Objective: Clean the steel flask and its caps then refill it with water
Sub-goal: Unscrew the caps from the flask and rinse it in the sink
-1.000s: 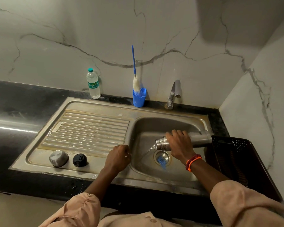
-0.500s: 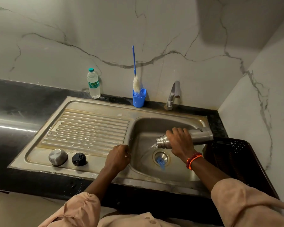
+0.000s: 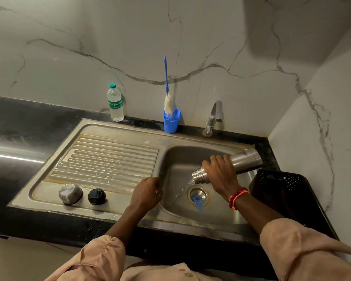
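The right hand (image 3: 221, 175) grips the cylindrical steel flask (image 3: 231, 164) near its neck, tilted mouth-down over the stainless sink basin (image 3: 170, 159), water running toward the drain; the left hand (image 3: 147, 192), fingers curled and holding nothing, rests on the basin's edge; tipping steeper and keeping the mouth low should drain it fully without splashing.

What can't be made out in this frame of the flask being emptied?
Head view only:
- Flask middle: covered by the right hand; its inside faces away.
- Left hand: the fingers curl under at the sink edge, so any grip is hidden.
- Blue object on the drain: too blurred to identify.
- Dark basket: inside too dark to see.
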